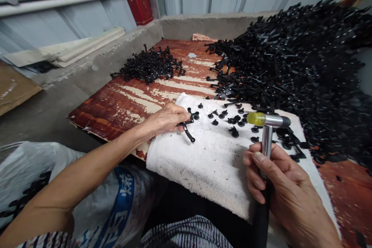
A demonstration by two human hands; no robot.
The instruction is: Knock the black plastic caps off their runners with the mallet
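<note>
My left hand point(170, 119) pinches a black jointed bracket point(188, 130) just above the left part of a white cloth point(203, 162); fingers hide part of it. In my right hand point(283, 182) is a small mallet point(269, 120), gripped around its handle with the head raised. The mallet's head has a yellow face on the left, a metal middle and a dark face on the right. Several black round-headed pegs point(215, 122) are scattered over the cloth between my hands. More black parts point(290, 143) lie at the cloth's right edge, behind the mallet.
A large heap of black parts point(279, 58) covers the table's right and back. A smaller pile point(151, 64) sits at the back left of the worn red-brown board point(130, 100). A plastic bag point(95, 205) holding black parts stands at lower left. A red box point(140, 9) rests on the ledge.
</note>
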